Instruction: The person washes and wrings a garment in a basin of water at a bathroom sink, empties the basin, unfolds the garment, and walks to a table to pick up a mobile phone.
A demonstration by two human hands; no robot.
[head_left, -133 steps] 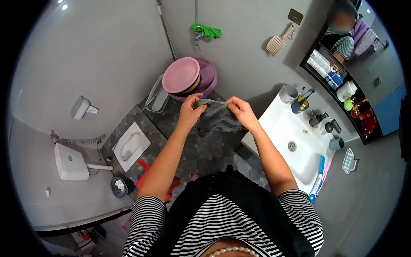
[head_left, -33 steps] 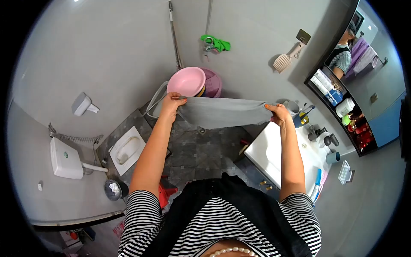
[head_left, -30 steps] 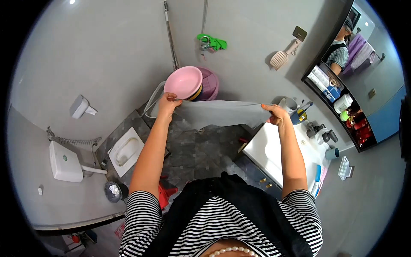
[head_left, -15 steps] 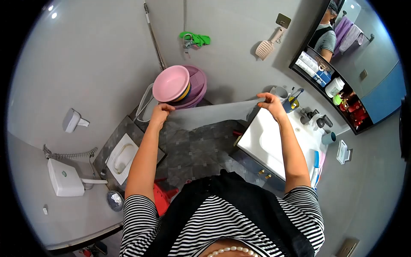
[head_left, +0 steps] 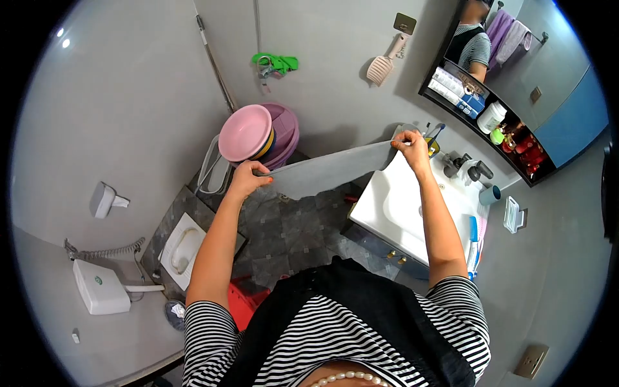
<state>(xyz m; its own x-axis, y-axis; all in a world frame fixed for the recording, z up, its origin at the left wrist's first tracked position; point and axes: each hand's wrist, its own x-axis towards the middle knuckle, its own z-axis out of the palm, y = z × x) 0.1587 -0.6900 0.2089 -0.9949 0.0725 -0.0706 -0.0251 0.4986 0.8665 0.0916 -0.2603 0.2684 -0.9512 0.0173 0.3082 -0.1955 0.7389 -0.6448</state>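
Observation:
A thin grey cloth [head_left: 332, 171] hangs stretched between my two hands, its top edge taut and its lower edge uneven. My left hand [head_left: 247, 180] pinches its left corner, in front of the stacked basins. The right corner is pinched in my right hand [head_left: 412, 151], above the back corner of the white washbasin [head_left: 393, 193]. The right end of the cloth sits higher than the left. Behind my right hand stands a yellow cup [head_left: 434, 147] with toothbrushes, partly hidden.
Pink and purple basins [head_left: 244, 132] are stacked in the far corner. To the left lies a squat toilet [head_left: 184, 248], with a white cistern [head_left: 100, 287] on the wall. A mirror cabinet [head_left: 529, 71] juts out at upper right. Something red [head_left: 245, 303] stands below my left arm.
My view has shifted slightly to the right. The cloth now slopes up more towards my right hand, with its lower edge lifted off to a ragged line. Both hands keep their pinch.

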